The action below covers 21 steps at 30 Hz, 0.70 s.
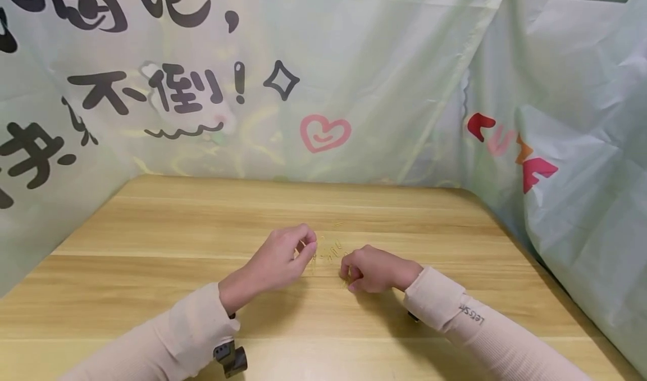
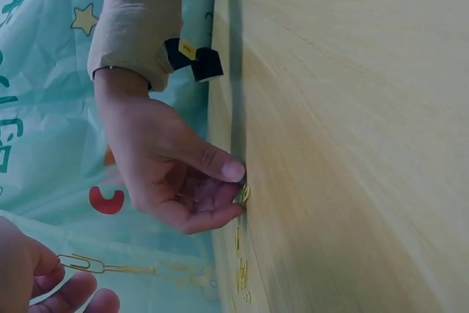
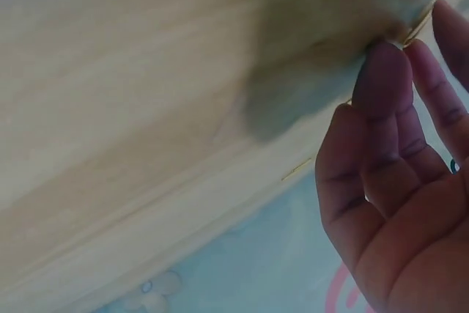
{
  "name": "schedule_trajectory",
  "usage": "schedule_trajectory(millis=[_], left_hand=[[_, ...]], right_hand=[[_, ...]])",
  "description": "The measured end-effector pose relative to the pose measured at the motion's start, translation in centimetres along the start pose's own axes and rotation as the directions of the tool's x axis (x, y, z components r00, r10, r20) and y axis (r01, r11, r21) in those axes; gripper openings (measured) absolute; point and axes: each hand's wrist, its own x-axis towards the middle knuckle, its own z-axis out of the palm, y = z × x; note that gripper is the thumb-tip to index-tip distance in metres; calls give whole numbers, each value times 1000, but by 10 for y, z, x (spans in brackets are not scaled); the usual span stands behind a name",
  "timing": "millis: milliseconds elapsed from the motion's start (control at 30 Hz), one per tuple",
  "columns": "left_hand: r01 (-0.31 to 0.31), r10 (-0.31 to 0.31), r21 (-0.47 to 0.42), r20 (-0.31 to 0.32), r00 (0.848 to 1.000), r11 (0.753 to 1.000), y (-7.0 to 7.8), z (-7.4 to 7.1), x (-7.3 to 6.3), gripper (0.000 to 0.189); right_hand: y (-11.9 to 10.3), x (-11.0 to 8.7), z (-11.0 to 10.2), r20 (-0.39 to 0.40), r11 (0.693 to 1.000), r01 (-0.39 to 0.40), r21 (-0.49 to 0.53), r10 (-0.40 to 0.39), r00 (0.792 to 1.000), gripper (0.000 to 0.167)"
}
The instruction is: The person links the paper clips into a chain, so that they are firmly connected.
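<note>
Gold paperclips (image 2: 108, 267) in left grip (image 1: 279, 259), right grip (image 1: 375, 268) hold unclear, "不倒!" (image 1: 181, 94) on backdrop (image 1: 384, 83)

"How many paper clips (image 1: 334, 252)?"
"Several; too small and crowded to count exactly."
"And around them, in the head view?"
"A left grip (image 1: 278, 258) at nine o'clock, a right grip (image 1: 379, 270) near four: two. Two sleeves (image 1: 167, 336), one bench (image 1: 212, 212)."
"On the cloth (image 1: 384, 60)?"
"One pink heart (image 1: 323, 139) at twelve o'clock, one four-pointed star (image 1: 281, 81) at eleven."

Pale printed sheeting (image 1: 384, 77) hangs behind a wood-grain tabletop (image 1: 151, 218).
</note>
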Motion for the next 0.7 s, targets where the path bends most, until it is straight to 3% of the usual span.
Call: schedule_trajectory(millis=[433, 567, 700], left_hand=[[-5, 5, 20, 21, 1000, 1000, -1, 1, 1, 11], [-2, 2, 21, 16, 1000, 1000, -1, 2, 0, 10], [-10, 10, 27, 19, 1000, 1000, -1, 2, 0, 10]], right_hand=[[-2, 0, 2, 3, 1000, -4, -23, 4, 1000, 26], [-2, -2, 1, -58, 999, 47, 19, -46, 997, 21], [-2, -3, -2, -175, 990, 110, 91, -93, 980, 13]])
